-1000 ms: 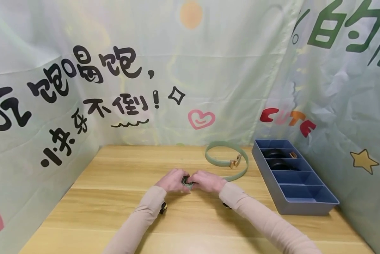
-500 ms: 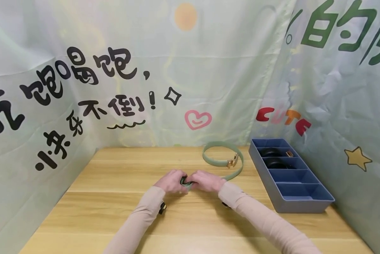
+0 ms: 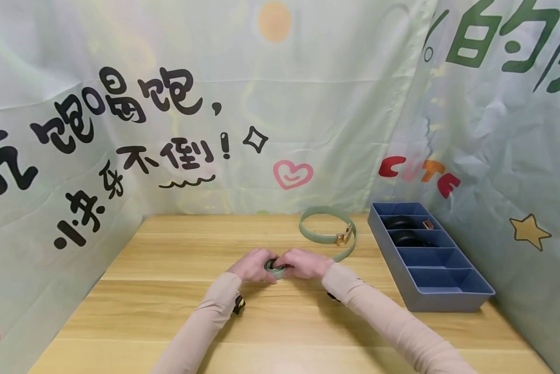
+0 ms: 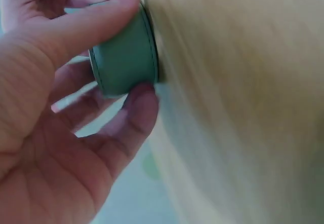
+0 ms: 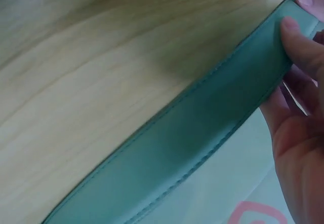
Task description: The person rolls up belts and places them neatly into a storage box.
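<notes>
A light green belt (image 3: 318, 238) lies partly rolled on the table, its coil between my two hands. Thumb and fingers of my left hand (image 3: 253, 266) grip the rolled part, and in the left wrist view the coil (image 4: 125, 57) stands on edge with dark stitching along its rims. My right hand (image 3: 306, 264) pinches the strap close to the coil; the right wrist view shows the flat strap (image 5: 187, 127) running away from those fingers. Behind my right hand the loose length curves into a loop, ending in a gold buckle (image 3: 342, 238). The fingertips inside the coil are partly hidden.
A blue-grey divided box (image 3: 450, 302) stands at the right of the wooden table (image 3: 168, 311). Two of its compartments hold a black coiled belt (image 3: 400, 223) and another black coil (image 3: 407, 239). Printed cloth (image 3: 233, 197) walls the back and sides.
The loose loop's near end has drawn in slightly toward my right hand. The coil's opening shows a little more plainly. Both hands stay at nearly the same spot, and the view shifted slightly.
</notes>
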Tool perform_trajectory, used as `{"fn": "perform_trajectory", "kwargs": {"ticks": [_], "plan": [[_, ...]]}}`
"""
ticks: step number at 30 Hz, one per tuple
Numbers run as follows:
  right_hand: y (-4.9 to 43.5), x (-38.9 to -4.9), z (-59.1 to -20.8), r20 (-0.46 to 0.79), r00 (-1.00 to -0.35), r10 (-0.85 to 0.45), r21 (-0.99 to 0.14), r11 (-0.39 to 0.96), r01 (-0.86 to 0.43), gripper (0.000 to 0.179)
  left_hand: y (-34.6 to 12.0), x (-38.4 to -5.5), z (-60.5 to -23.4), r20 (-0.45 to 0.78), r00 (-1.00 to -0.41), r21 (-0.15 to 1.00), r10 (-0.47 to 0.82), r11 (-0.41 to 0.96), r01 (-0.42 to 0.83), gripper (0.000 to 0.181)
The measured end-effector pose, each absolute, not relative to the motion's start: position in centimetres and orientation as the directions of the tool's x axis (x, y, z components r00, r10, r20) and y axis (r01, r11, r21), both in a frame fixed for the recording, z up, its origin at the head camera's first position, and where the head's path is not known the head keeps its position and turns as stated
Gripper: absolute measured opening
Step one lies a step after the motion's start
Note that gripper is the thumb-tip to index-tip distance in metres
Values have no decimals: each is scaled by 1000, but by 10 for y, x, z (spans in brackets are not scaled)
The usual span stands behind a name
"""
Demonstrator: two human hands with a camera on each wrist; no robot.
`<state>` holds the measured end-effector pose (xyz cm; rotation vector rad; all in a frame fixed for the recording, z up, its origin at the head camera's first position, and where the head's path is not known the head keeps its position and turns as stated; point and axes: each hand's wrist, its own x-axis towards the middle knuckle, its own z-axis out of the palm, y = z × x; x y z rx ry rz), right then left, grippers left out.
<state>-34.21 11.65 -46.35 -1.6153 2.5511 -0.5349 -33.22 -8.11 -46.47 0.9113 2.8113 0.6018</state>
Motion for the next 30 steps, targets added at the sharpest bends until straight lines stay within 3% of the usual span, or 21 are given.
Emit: {"fn": "perform_trajectory", "kwargs": {"ticks": [6,9,15,23,30], "plan": [[114,-344,-466,136,-440,-888,-312,383,-869,11,-77,-331,-466,45,-841,361,540,776,518,34],[116,-342,-465,135,-451,-882,-323,391,-862,16,-75,-331,-466,53,-828,325,559,774,543,29],[120,-340,-465,161,-462,-872,-324,395,-860,25,-77,-331,-463,8,-815,360,579,759,542,32],[116,-342,-467,184,-454,-872,-330,380,-864,18,-77,-331,-466,46,-878,392,476,800,454,38],[119,-340,-466,148,-481,-864,-304,423,-854,31,-81,-333,-465,31,-829,415,558,747,519,36]]}}
